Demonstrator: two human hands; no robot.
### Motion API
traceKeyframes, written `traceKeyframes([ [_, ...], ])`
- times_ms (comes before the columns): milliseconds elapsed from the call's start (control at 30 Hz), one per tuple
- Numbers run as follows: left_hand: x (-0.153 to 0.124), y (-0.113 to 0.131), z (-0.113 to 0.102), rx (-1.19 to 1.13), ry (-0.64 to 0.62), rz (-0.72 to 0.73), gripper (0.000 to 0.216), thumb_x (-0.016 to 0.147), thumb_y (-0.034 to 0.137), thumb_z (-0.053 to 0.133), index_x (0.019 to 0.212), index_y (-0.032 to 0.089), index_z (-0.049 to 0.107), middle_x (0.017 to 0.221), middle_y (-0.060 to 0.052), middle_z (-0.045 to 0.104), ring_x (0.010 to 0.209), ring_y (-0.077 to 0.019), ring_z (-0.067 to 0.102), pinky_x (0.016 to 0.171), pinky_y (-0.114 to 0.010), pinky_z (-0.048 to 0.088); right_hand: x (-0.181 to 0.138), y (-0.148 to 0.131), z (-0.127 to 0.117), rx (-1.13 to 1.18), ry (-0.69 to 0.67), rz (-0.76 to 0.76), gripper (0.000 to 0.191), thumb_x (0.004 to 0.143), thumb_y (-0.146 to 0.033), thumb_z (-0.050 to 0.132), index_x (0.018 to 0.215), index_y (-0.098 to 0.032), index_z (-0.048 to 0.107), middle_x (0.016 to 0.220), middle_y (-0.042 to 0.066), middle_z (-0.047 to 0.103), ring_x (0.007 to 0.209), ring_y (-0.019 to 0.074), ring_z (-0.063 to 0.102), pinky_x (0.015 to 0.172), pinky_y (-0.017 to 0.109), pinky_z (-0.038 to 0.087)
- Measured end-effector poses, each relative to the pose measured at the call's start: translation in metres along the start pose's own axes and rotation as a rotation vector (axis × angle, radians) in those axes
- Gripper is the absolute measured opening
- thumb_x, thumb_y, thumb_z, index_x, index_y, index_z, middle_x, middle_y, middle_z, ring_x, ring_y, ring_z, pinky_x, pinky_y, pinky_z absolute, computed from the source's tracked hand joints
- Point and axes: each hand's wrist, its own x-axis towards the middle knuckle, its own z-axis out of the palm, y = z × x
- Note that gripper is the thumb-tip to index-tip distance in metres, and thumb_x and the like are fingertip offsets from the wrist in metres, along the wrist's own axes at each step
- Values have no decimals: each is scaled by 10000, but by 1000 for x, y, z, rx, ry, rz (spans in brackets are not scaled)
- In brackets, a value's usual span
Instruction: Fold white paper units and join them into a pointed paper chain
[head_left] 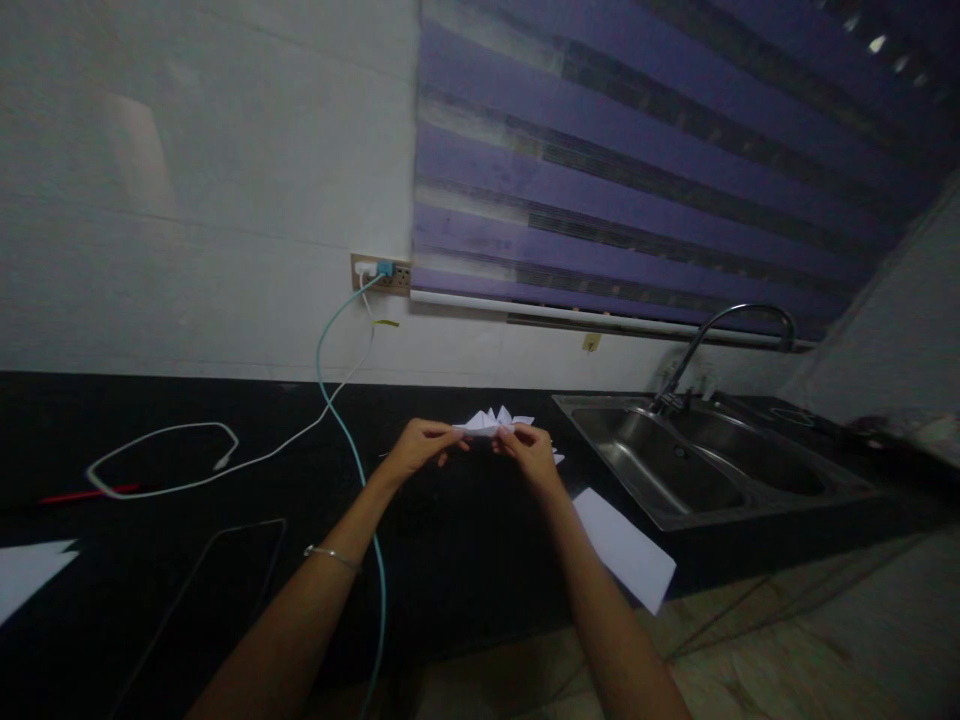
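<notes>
Left of the sink (720, 470), over the black worktop (465, 560), our left hand (420, 447) and right hand (531, 450) have fingers pinched on a folded white paper piece (491, 423). Dim light; we judge a slipped pinch could spring folds. Loose sheet (626, 548) overhangs the edge, may fall.

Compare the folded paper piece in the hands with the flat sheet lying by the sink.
The folded paper piece is creased into several small points; the flat sheet shows no folds. The folded piece is held above the black counter between the left hand and right hand; the sheet lies untouched, its corner overhanging the counter edge. Both are white paper.
</notes>
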Motion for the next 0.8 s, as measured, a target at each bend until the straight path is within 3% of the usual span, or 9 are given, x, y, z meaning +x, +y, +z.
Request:
traceKeyframes([
  [167, 2, -7, 5, -85, 14, 23, 347, 780, 431, 619, 889, 105, 668, 741, -78, 696, 468, -81, 511, 436, -191, 386, -1, -1, 2, -56, -27, -37, 304, 753, -464, 638, 726, -168, 700, 687, 56, 676, 654, 197, 624, 638, 306, 488],
  [333, 6, -20, 16, -114, -36, 6, 424, 773, 421, 634, 1075, 129, 577, 688, -45, 675, 435, -73, 485, 399, -170, 348, -2, -2, 7, -63, -52, -58, 277, 758, -435, 633, 710, -167, 684, 650, 37, 654, 615, 180, 602, 599, 285, 470],
  [500, 5, -17, 13, -34, -31, 46, 383, 813, 460, 574, 829, 90, 673, 663, -63, 665, 418, -54, 447, 399, -170, 316, -4, -6, 10, -114, -49, -73, 313, 783, -440, 598, 632, -168, 641, 615, 23, 632, 609, 171, 589, 608, 274, 448],
  [600, 6, -17, 11, -22, -32, 40, 400, 815, 470, 568, 798, 85, 677, 639, -60, 661, 417, -54, 453, 404, -168, 318, -5, -8, 10, -119, -51, -88, 305, 796, -431, 589, 657, -166, 650, 607, 21, 626, 599, 163, 582, 601, 265, 435],
  [700, 8, -20, 13, -73, -23, 34, 437, 817, 467, 569, 1031, 93, 644, 648, -57, 670, 401, -57, 457, 392, -167, 315, -5, -8, 11, -105, -42, -100, 290, 811, -418, 575, 700, -162, 656, 624, 24, 628, 612, 160, 585, 610, 259, 439],
  [800, 9, -23, 15, -126, 17, 14, 642, 800, 442, 602, 1338, 140, 425, 655, -37, 679, 385, -62, 464, 380, -160, 309, -4, -6, 12, -65, -27, -88, 256, 799, -405, 594, 745, -162, 652, 644, 19, 628, 607, 155, 590, 603, 257, 452],
])
